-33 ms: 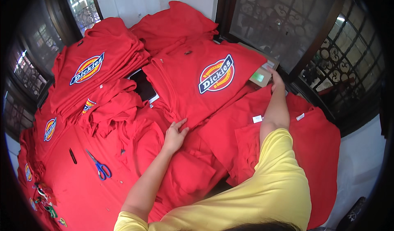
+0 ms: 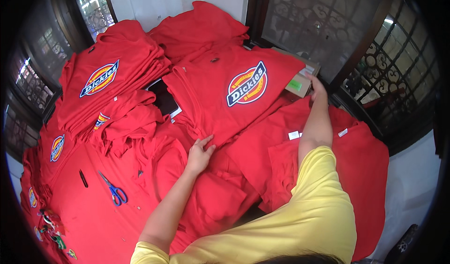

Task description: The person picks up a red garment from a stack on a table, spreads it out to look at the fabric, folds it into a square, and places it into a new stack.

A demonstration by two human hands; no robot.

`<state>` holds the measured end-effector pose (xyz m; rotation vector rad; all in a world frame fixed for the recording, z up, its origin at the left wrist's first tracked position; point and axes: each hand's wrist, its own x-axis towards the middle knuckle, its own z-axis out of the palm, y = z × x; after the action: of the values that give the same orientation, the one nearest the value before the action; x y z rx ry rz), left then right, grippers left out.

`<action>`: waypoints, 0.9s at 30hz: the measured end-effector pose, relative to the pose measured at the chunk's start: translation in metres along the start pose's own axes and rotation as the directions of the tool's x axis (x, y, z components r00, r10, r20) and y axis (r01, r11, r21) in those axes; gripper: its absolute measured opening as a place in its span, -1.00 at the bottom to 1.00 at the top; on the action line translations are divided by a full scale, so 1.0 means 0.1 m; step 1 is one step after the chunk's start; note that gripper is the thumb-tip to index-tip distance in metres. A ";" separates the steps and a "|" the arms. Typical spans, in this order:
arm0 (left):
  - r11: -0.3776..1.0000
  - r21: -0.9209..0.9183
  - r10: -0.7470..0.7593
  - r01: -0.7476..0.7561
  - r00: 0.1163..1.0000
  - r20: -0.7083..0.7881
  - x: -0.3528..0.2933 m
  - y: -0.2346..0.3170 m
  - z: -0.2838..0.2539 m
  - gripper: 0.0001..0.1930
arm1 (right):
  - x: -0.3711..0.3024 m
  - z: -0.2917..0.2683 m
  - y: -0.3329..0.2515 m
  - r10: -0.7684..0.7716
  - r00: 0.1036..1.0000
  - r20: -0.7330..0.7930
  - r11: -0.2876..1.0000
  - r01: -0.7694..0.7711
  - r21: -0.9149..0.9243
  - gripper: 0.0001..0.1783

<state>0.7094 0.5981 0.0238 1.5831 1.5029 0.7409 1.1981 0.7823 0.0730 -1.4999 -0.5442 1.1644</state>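
Observation:
A red T-shirt (image 2: pixel 201 95) with a large printed emblem lies folded in the middle of the pile. My left hand (image 2: pixel 200 155) rests on its near edge, fingers stretched and apart. At the far right, my right hand (image 2: pixel 318 88) grips the end of a brown cardboard box (image 2: pixel 302 84) with a green label. The shirt covers most of this box. More red shirts (image 2: pixel 262 128) lie loosely between my arms, and one near my right forearm shows a white tag (image 2: pixel 294 135).
A tall stack of folded red shirts (image 2: pixel 136 53) stands at the far left. Blue-handled scissors (image 2: pixel 114 189) and a dark slim tool (image 2: pixel 83 178) lie on red cloth at the left. A dark flat device (image 2: pixel 164 99) sits between stacks. Windows with grilles (image 2: pixel 323 29) border the back.
My right hand and the end of the cardboard box have shifted very slightly to the right; the green label shows more plainly. My left hand has stayed in place.

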 end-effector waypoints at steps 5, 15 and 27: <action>0.998 -0.034 0.052 -0.052 0.999 -0.007 0.01 -0.08 0.01 -0.54 | -0.53 -0.23 -0.97 -0.062 0.990 -0.126 0.973 0.032 -0.228 -0.25; 0.961 -0.196 0.191 -0.195 0.981 -0.041 0.21 -0.38 0.11 -0.59 | -2.76 -1.79 -1.44 -0.179 0.945 -0.275 0.980 0.145 -0.139 -0.26; 0.509 -0.835 0.491 0.210 0.725 0.482 -1.17 1.39 0.14 -0.20 | -4.91 -1.34 -0.23 -0.362 0.932 -0.004 0.924 0.358 -0.137 -0.37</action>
<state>0.7785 0.4856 0.1495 0.9742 0.2684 0.7100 1.1194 0.3162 0.2641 -1.4506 -0.8534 0.8296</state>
